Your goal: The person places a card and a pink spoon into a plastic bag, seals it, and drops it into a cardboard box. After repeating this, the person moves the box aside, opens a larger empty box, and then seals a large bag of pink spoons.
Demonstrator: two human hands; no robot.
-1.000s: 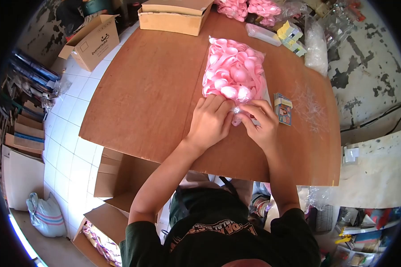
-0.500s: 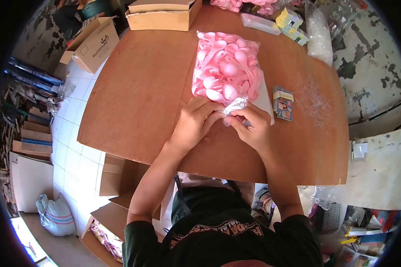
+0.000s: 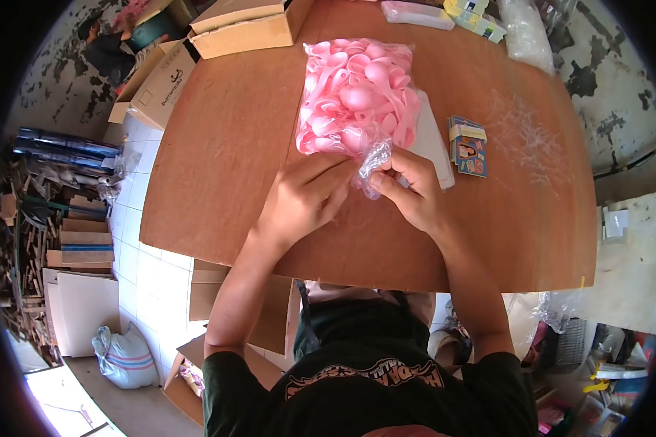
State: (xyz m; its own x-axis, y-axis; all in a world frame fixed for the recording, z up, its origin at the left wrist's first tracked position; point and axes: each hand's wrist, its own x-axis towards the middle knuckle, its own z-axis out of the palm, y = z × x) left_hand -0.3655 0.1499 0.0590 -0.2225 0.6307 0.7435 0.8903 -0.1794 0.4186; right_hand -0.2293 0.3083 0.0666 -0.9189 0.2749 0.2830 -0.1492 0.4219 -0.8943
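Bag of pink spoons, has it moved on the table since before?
Yes: the bag slid slightly left, away from the card pack, baring more white sheet.

bag [image 3: 357,95] neck part-hidden, r. hand [image 3: 408,189]

Left hand [image 3: 302,198], right hand [image 3: 413,193] on spoon bag [image 3: 357,95]

Pink spoons [image 3: 357,95]; clear bag [image 3: 374,156]; brown table [image 3: 226,146].
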